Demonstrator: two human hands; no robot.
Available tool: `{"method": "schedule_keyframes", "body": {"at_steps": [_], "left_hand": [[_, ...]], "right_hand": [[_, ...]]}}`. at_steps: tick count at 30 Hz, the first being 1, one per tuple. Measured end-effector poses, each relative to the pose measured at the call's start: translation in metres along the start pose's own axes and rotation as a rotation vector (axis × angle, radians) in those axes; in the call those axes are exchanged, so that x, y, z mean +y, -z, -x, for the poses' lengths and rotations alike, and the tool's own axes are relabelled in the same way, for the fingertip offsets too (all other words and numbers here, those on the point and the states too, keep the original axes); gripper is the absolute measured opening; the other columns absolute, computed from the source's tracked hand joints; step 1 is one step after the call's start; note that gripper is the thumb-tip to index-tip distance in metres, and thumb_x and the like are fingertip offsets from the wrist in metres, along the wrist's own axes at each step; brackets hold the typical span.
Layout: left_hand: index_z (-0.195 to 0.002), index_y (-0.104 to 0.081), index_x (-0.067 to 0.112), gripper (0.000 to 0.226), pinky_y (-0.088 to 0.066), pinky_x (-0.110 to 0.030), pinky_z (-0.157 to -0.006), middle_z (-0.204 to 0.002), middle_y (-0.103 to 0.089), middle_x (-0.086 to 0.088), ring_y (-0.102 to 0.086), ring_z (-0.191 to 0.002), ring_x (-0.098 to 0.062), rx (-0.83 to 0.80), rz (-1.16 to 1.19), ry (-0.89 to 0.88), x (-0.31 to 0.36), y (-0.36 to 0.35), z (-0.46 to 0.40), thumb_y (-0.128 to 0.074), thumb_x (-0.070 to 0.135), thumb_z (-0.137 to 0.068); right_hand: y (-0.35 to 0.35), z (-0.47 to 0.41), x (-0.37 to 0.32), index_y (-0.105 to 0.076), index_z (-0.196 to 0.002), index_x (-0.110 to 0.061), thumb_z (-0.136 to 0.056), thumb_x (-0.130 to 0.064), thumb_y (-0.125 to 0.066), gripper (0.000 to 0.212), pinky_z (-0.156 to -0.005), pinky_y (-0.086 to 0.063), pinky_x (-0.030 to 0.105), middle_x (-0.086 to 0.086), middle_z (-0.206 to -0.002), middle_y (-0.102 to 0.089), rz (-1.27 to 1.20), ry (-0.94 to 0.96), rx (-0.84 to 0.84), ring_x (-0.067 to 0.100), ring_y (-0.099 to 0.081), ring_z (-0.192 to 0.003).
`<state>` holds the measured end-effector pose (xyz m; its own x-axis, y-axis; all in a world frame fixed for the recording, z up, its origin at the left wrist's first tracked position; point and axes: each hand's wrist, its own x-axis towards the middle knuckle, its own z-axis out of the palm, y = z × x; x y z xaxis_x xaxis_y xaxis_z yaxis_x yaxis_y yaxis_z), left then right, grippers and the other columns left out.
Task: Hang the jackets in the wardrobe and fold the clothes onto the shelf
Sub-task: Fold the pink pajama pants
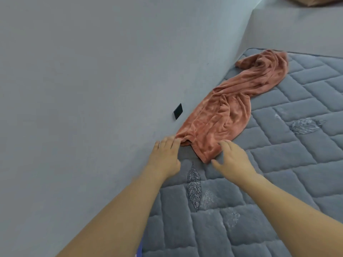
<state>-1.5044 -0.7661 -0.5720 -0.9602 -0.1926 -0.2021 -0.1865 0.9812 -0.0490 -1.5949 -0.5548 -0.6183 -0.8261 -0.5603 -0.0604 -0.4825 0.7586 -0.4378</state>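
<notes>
So there's one quilted mattress (278, 173) with one rumpled orange garment (228, 108) strung out away from both hands, along the wall (92, 71). The left hand (167, 154) has its fingertips on the near corner but I can't tell if it's pinching; the right hand (232, 156) hovers spread beside it, probably to lift that hem and straighten things for folding.

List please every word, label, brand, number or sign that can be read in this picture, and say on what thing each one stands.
None: no readable text shows anywhere.
The black square patch on the wall is blank.
The orange garment shows no label or print.
The quilted mattress bears only stitched leaf patterns, no letters.
The brown object at the top edge shows no writing.
</notes>
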Motion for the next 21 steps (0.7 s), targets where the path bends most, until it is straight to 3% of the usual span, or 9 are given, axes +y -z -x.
{"method": "schedule_keyframes", "body": {"at_steps": [3, 5, 7, 8, 10, 12, 21], "left_hand": [[-0.156, -0.003, 0.033, 0.088, -0.014, -0.051, -0.120, -0.164, 0.002, -0.003, -0.002, -0.151, -0.027, -0.092, 0.087, -0.017, -0.005, -0.076, -0.084, -0.056, 0.019, -0.087], [-0.153, 0.001, 0.045, 0.090, -0.010, -0.062, -0.118, -0.164, 0.009, -0.001, 0.007, -0.151, -0.027, -0.176, 0.229, 0.058, -0.003, -0.122, -0.130, -0.059, 0.026, -0.088], [-0.150, -0.004, 0.049, 0.085, -0.003, -0.069, -0.114, -0.161, 0.006, 0.000, 0.011, -0.149, -0.025, -0.133, 0.338, 0.147, 0.005, -0.175, -0.158, -0.059, 0.048, -0.085], [-0.149, -0.011, 0.047, 0.082, -0.003, -0.070, -0.112, -0.159, -0.002, -0.003, 0.006, -0.149, -0.027, 0.004, 0.291, 0.172, 0.009, -0.198, -0.163, -0.056, 0.059, -0.082], [-0.145, -0.029, 0.039, 0.075, -0.017, -0.069, -0.111, -0.151, -0.025, -0.010, -0.015, -0.147, -0.033, 0.257, 0.185, 0.194, 0.013, -0.235, -0.164, -0.051, 0.067, -0.079], [-0.141, -0.037, 0.034, 0.070, -0.026, -0.066, -0.108, -0.146, -0.036, -0.013, -0.025, -0.143, -0.035, 0.380, 0.187, 0.194, 0.015, -0.247, -0.164, -0.052, 0.065, -0.080], [-0.135, -0.039, 0.028, 0.064, -0.026, -0.066, -0.108, -0.145, -0.038, -0.018, -0.030, -0.140, -0.041, 0.370, 0.193, 0.155, 0.014, -0.249, -0.170, -0.055, 0.059, -0.081]], "right_hand": [[-0.085, -0.056, 0.037, -0.033, -0.149, -0.020, -0.079, -0.073, -0.051, 0.090, -0.120, -0.017, 0.048, 0.007, -0.155, -0.031, 0.119, 0.053, -0.059, 0.028, -0.027, -0.144], [-0.132, -0.081, 0.062, -0.037, -0.148, -0.027, -0.076, -0.080, -0.037, 0.089, -0.121, -0.012, 0.050, 0.003, -0.156, -0.032, 0.160, 0.114, -0.056, 0.026, -0.024, -0.146], [-0.168, -0.093, 0.088, -0.052, -0.140, -0.024, -0.081, -0.069, -0.047, 0.075, -0.118, -0.019, 0.053, 0.004, -0.150, -0.043, 0.173, 0.187, 0.014, 0.028, -0.033, -0.142], [-0.181, -0.095, 0.097, -0.058, -0.135, -0.021, -0.081, -0.059, -0.056, 0.066, -0.115, -0.024, 0.055, 0.006, -0.146, -0.048, 0.151, 0.217, 0.099, 0.029, -0.038, -0.139], [-0.198, -0.097, 0.104, -0.062, -0.130, -0.017, -0.079, -0.046, -0.063, 0.058, -0.113, -0.026, 0.056, 0.008, -0.142, -0.051, 0.123, 0.241, 0.200, 0.031, -0.043, -0.136], [-0.195, -0.098, 0.104, -0.061, -0.131, -0.018, -0.080, -0.044, -0.062, 0.058, -0.113, -0.026, 0.057, 0.009, -0.144, -0.050, 0.122, 0.246, 0.205, 0.031, -0.041, -0.137], [-0.199, -0.097, 0.111, -0.052, -0.134, -0.023, -0.090, -0.043, -0.050, 0.048, -0.114, -0.025, 0.056, 0.007, -0.146, -0.045, 0.178, 0.255, 0.176, 0.031, -0.038, -0.138]]}}
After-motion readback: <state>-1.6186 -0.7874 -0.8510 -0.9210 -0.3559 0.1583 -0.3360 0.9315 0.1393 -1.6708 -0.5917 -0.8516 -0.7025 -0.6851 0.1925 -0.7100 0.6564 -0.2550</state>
